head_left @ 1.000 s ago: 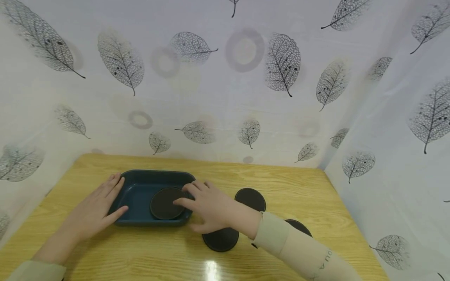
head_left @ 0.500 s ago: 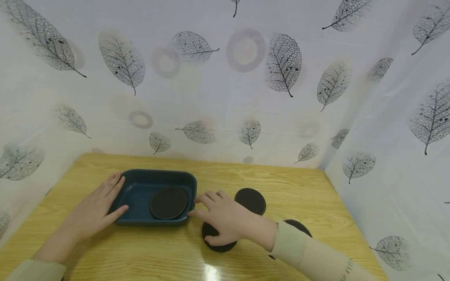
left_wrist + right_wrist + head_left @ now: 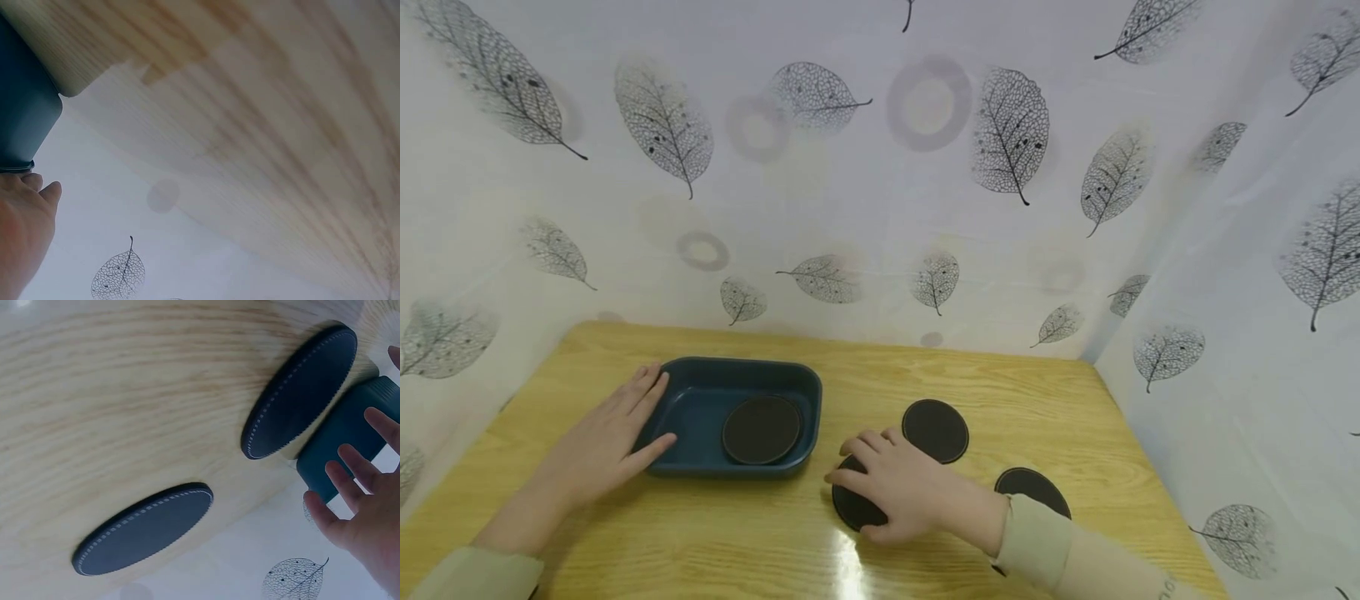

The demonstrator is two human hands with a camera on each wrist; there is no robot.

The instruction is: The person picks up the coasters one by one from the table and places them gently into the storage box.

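A dark blue rectangular tray (image 3: 688, 421) lies on the table's left half, with one black round coaster (image 3: 762, 429) flat inside near its right end. My left hand (image 3: 606, 446) rests on the tray's left rim, fingers extended along it and thumb over the inside. To the right of the tray, my right hand (image 3: 902, 492) hovers over a second black coaster (image 3: 852, 502) and partly covers it in the head view. In the right wrist view that coaster (image 3: 303, 394) has a stitched edge, and the fingers (image 3: 342, 481) are spread with nothing held.
Another black coaster (image 3: 936, 430) lies behind the right hand. One more coaster (image 3: 1030, 487) lies to the right, partly hidden by the right sleeve (image 3: 1037, 542). A white leaf-print cloth (image 3: 880, 192) hangs behind the wooden table (image 3: 715, 542) and along its sides.
My right hand has moved from the coaster in the tray, out over the rim and rightward to above the nearest coaster on the table. My left hand stays on the tray's rim.
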